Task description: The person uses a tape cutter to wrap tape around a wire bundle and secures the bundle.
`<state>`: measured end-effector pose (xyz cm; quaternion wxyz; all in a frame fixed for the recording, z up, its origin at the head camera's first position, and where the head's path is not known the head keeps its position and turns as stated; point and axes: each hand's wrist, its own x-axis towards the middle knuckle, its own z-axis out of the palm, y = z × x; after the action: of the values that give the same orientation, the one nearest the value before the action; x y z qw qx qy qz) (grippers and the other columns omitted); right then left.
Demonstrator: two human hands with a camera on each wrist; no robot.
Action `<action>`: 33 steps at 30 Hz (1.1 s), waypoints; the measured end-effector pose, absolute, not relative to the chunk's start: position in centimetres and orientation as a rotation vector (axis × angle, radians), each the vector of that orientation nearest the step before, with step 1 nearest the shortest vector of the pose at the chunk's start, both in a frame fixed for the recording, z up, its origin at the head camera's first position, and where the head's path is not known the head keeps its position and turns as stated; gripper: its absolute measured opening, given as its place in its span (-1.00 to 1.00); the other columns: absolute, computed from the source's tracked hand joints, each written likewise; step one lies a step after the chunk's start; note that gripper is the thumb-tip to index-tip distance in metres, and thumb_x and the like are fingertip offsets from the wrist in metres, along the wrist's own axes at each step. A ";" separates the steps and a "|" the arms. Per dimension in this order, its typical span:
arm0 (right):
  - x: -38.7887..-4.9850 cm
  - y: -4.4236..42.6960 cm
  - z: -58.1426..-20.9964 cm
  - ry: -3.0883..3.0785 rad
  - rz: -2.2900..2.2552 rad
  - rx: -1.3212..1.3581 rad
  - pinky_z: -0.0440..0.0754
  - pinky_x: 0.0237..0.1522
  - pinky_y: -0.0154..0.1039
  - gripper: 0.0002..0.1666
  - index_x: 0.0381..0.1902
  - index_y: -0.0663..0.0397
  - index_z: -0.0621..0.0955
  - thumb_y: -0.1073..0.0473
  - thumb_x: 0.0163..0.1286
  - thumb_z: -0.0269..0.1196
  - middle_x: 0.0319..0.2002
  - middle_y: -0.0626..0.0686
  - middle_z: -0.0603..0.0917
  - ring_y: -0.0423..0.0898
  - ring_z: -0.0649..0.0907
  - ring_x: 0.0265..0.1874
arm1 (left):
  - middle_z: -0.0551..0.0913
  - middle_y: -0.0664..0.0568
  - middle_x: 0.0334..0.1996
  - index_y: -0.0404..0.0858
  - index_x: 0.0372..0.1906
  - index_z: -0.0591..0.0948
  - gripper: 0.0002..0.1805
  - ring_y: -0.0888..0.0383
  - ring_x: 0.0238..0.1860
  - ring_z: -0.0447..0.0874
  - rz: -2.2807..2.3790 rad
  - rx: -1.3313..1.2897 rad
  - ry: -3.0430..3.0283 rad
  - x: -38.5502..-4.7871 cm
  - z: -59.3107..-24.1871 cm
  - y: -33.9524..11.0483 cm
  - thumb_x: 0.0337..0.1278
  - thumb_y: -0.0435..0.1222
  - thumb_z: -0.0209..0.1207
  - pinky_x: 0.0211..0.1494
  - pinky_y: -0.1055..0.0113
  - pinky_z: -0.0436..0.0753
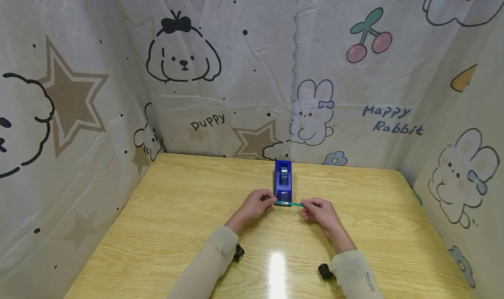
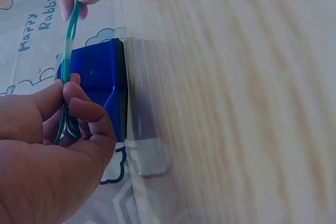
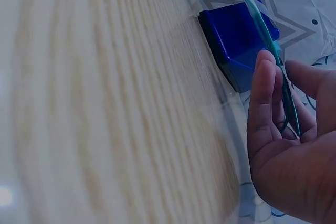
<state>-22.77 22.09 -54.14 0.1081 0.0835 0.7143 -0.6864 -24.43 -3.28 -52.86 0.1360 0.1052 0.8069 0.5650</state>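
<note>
Hanging behind and at both sides, one pale cloth backdrop (image 1: pixel 252 93), printed with rabbits, stars, cherries and the words "Puppy" and "Happy Rabbit". One table (image 1: pixel 189 176), light wood grain, glare near its front edge. Two pale sleeves, left (image 1: pixel 206 266) and right (image 1: pixel 354 272), the right one lettered. One blue tape dispenser (image 1: pixel 287 187), standing near the far edge of the table, just beyond the hands. One left hand (image 1: pixel 256 204), thumb and forefinger pinching one end of a green cord (image 1: pixel 296 204), the other fingers curled. One right hand (image 1: pixel 320 212), thumb and fingertips pinching the opposite end. The cord itself, held crosswise between the hands at the near end of the dispenser; the head view gives only a short straight length, while the wrist views show several strands, with loops running back inside each hand's curled fingers. Two black pieces, one beside each sleeve, at left (image 1: pixel 239 252) and at right (image 1: pixel 325 271), in the head view only. One roll (image 1: pixel 284 173), seated in the dispenser, likewise seen only from the head. One clear glossy stretch (image 2: pixel 69 47) midway along the cord, possibly tape, though the wrist views are too blurred to be certain
</note>
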 end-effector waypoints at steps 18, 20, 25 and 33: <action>-22.8 22.3 -54.3 2.046 -2.111 0.217 0.78 -0.26 -0.29 -0.83 -0.09 0.34 0.72 0.34 0.42 0.36 -0.30 0.12 0.80 -0.13 0.80 -0.39 | 0.63 -0.05 -0.33 -0.24 -0.22 0.69 -0.85 0.10 -0.33 0.54 1.642 0.296 2.361 -24.4 -52.7 -3.3 0.49 -0.25 0.21 -0.29 0.39 0.54; -22.8 22.3 -54.2 2.047 -2.114 0.216 0.78 -0.26 -0.29 -0.83 -0.10 0.36 0.72 0.34 0.41 0.37 -0.30 0.13 0.80 -0.13 0.80 -0.40 | 0.62 0.01 -0.33 -0.25 -0.21 0.69 -0.85 0.09 -0.31 0.56 1.646 0.296 2.361 -24.4 -52.7 -3.3 0.48 -0.26 0.22 -0.27 0.38 0.56; -22.8 22.3 -53.8 2.071 -2.107 0.198 0.78 -0.25 -0.28 -0.82 -0.10 0.39 0.71 0.36 0.40 0.38 -0.30 0.15 0.79 -0.13 0.80 -0.39 | 0.62 0.03 -0.27 -0.25 -0.19 0.71 -0.86 0.06 -0.28 0.58 1.653 0.290 2.352 -24.3 -52.6 -3.4 0.47 -0.27 0.23 -0.24 0.34 0.59; -22.9 22.3 -53.6 2.075 -2.097 0.201 0.78 -0.24 -0.27 -0.84 -0.11 0.36 0.73 0.36 0.40 0.37 -0.28 0.14 0.79 -0.12 0.81 -0.38 | 0.63 0.01 -0.23 -0.21 -0.22 0.71 -0.89 0.09 -0.27 0.59 1.662 0.262 2.349 -24.4 -52.6 -3.3 0.44 -0.28 0.25 -0.17 0.28 0.65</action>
<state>-22.88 22.33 -53.62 0.0922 0.0678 0.6986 -0.7063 -24.41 -3.30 -52.57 0.1257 0.0899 0.8065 0.5706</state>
